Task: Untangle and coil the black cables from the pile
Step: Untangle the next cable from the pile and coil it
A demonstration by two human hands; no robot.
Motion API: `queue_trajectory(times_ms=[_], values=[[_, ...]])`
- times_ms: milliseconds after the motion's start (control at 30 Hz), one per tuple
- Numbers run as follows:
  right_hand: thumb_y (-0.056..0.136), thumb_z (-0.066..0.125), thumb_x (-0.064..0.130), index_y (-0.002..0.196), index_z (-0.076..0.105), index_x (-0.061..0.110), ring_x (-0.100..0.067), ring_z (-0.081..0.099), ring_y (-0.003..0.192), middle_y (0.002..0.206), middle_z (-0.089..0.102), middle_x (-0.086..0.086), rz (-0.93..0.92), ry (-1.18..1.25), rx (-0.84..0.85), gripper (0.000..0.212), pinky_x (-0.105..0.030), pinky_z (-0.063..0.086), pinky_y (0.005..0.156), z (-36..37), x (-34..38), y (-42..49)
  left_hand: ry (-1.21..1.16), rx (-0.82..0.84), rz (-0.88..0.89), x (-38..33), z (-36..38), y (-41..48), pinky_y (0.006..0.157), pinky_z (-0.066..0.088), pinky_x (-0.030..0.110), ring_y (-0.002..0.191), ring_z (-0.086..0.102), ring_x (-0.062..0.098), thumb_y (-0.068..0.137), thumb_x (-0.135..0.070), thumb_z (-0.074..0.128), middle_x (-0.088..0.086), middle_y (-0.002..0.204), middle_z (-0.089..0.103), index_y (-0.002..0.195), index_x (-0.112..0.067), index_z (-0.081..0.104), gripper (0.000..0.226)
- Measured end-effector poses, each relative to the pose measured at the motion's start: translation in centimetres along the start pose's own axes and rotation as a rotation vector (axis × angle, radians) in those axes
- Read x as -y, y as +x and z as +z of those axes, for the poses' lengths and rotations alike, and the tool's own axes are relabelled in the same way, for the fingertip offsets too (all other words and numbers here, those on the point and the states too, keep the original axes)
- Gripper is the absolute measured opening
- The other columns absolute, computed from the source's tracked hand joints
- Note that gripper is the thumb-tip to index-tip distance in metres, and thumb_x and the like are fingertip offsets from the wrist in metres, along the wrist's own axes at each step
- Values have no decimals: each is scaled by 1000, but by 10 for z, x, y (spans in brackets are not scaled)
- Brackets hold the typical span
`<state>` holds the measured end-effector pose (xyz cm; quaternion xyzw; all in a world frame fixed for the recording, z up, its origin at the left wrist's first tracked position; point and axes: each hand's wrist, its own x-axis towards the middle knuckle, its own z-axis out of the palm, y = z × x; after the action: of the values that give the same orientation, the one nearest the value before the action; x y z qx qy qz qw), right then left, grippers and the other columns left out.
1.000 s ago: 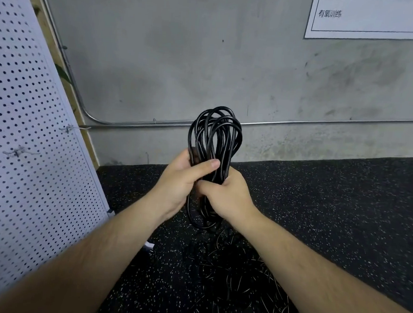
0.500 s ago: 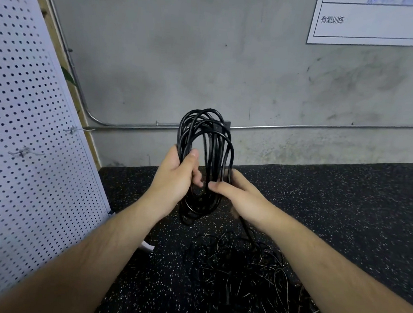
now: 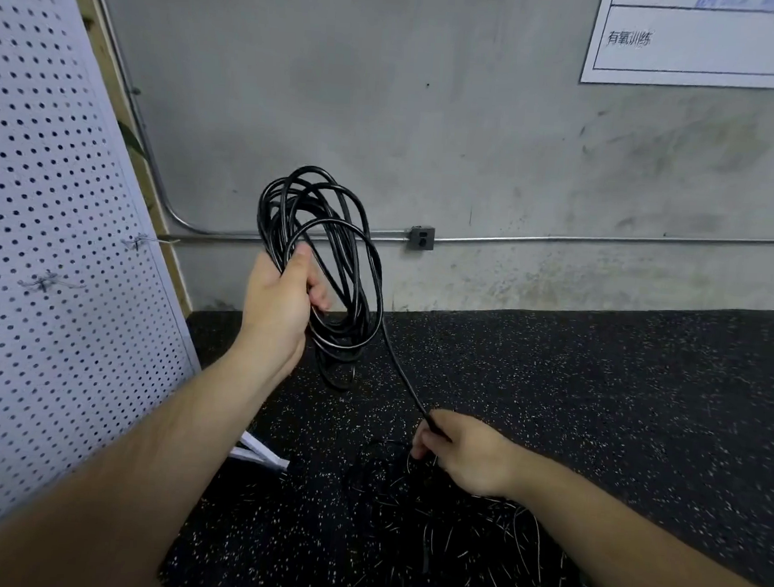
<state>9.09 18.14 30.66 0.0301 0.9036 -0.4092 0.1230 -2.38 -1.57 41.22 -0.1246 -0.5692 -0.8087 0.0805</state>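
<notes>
A coil of black cable (image 3: 332, 262) hangs in several loops in front of the grey wall, and my left hand (image 3: 279, 304) grips it with thumb and fingers curled round the strands. One strand (image 3: 398, 367) runs from the coil down and to the right into my right hand (image 3: 465, 454), which holds it in curled fingers low over the floor. Below that hand lies the tangled pile of black cables (image 3: 463, 546) on the speckled black floor, partly hidden by my right forearm.
A white pegboard panel (image 3: 48, 269) with wire hooks leans at the left, its white foot (image 3: 259, 454) on the floor. A metal conduit (image 3: 563, 241) with a small outlet box (image 3: 421, 238) runs along the wall. A white poster (image 3: 705, 40) hangs at the upper right.
My right hand has let go of the coil and dropped down to the right along the loose strand toward the pile. My left hand has lifted the coil slightly and holds it alone.
</notes>
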Motion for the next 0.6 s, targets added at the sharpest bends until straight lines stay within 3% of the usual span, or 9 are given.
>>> queue_trajectory(times_ms=[133, 333, 467, 600], values=[[110, 39, 22, 111, 39, 16, 4, 51, 47, 91, 75, -3, -95, -30, -127, 7, -14, 37, 49, 2, 20, -3, 77, -20, 35, 7, -2, 5, 53, 44, 24, 55, 44, 10, 108, -15, 46, -1, 73, 44, 103, -11, 43, 7], [106, 47, 34, 96, 43, 23, -19, 63, 61, 74, 63, -2, -210, -18, -349, 15, -45, 56, 59, 7, 58, -16, 142, -16, 64, 9, -5, 7, 54, 46, 23, 58, 49, 10, 107, -16, 49, -8, 64, 52, 100, -16, 46, 8], [102, 58, 32, 89, 55, 24, -8, 49, 51, 68, 64, 1, -345, -15, -431, 16, -37, 48, 54, 3, 80, -28, 206, 64, 59, 13, -7, 4, 59, 53, 28, 64, 60, 12, 106, -17, 52, 2, 73, 58, 110, -7, 50, 11], [97, 58, 17, 99, 69, 22, -5, 56, 56, 78, 69, 7, -351, 65, -292, 12, -29, 48, 54, -7, 92, -30, 265, 207, 30, 17, -2, -5, 61, 56, 26, 70, 69, 16, 105, -16, 54, 4, 81, 63, 110, -6, 52, 11]])
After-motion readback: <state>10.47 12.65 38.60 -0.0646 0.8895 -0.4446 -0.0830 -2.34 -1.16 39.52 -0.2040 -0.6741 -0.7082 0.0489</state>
